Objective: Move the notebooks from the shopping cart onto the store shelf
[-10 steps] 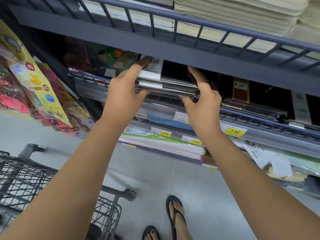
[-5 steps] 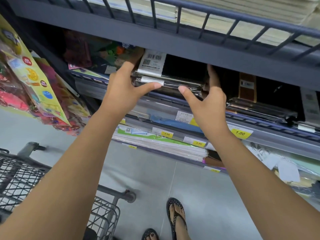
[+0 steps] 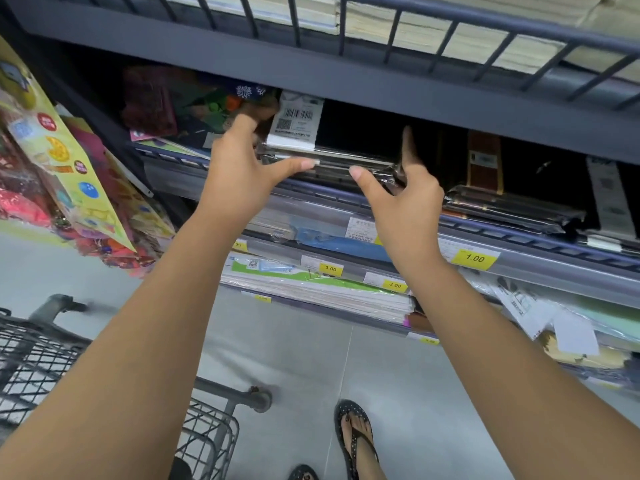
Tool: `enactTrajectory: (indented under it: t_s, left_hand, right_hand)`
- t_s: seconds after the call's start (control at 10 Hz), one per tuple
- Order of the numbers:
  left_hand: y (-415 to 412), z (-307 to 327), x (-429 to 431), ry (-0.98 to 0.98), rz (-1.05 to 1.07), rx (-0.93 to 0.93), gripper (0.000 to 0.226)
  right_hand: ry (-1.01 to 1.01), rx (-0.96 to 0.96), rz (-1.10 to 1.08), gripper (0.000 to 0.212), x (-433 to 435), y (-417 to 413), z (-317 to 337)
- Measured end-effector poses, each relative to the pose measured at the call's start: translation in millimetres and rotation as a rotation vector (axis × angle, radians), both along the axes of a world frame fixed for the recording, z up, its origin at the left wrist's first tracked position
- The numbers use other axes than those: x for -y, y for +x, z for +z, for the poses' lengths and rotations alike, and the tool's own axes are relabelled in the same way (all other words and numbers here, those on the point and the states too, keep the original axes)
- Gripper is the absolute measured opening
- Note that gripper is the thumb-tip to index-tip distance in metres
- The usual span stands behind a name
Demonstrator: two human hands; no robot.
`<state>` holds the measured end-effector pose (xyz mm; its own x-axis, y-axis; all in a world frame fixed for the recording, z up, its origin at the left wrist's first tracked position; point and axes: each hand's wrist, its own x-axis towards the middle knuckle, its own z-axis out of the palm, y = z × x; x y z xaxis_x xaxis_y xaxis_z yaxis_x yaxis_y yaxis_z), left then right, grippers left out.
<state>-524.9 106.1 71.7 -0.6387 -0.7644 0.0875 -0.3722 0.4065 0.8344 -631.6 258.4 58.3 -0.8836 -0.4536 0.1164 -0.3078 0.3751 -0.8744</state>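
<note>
- Notebooks (image 3: 329,160): a dark, plastic-wrapped stack lying flat on the middle shelf (image 3: 381,206), front edge at the shelf lip, a white barcode label (image 3: 297,121) on its top left corner.
- Left hand (image 3: 239,168): fingers spread, thumb stretched along the front edge of the stack, fingertips up at the stack's left corner beside the label. Nothing is clamped; contact looks like a light push only.
- Right hand (image 3: 405,199): open, index finger pointing up past the stack's right end, thumb extended toward the front edge. It grasps nothing.
- Change from a second ago: both hands then gripped the stack at its ends, held in front of the shelf; half a second ago they had already let go. Now the stack sits on the shelf and the thumbs stand slightly further apart.
- Right of the stack: more dark wrapped notebooks (image 3: 512,209) on the same shelf.
- Shelf above (image 3: 311,71): dark metal with a railing, pale paper stacks behind it.
- Below: yellow price tags (image 3: 475,258) reading 1.00 and 3.00, green-and-white paper pads (image 3: 311,289).
- Far left: hanging coloured packets (image 3: 62,161).
- Floor (image 3: 294,358): grey tiles; wire shopping cart (image 3: 41,358) at lower left, a foot in a dark sandal (image 3: 356,434) at the bottom.
</note>
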Motion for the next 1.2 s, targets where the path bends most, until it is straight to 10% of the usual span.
enactTrajectory:
  t_s: [1.2]
  left_hand:
    - [11,-4,-68,-0.045,0.195,0.007,0.078]
  right_hand:
    - [0.067,-0.035,0.011,0.06,-36,31,3]
